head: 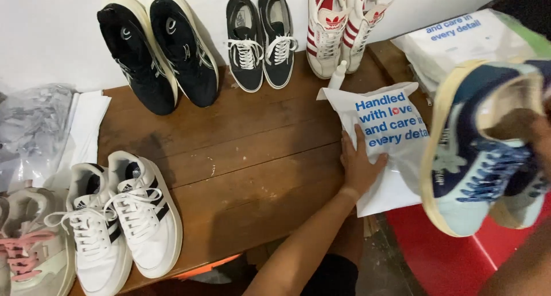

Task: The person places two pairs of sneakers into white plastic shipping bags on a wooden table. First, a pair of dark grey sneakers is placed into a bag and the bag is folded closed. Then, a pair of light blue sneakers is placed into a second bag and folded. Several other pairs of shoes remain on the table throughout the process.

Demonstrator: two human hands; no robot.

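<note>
My left hand (pixel 360 165) lies flat on the near left edge of a white plastic mailer bag (pixel 396 178) with blue print, which rests on the right end of a brown wooden table (pixel 252 158). My right hand (pixel 542 141) is at the frame's right edge, inside the opening of a navy and light-blue sneaker (pixel 470 158) with blue laces. It holds the shoe up in the air over the bag's right side, sole toward the left. A second shoe of the same colours shows partly behind it.
Against the white wall stand black sneakers (pixel 155 49), black lace-ups (pixel 261 40) and white-red shoes (pixel 338 26). White sneakers with black stripes (pixel 123 215) and a grey-pink shoe (pixel 28 244) sit front left. A stack of white bags (pixel 459 37) lies far right, clear plastic (pixel 34 124) left.
</note>
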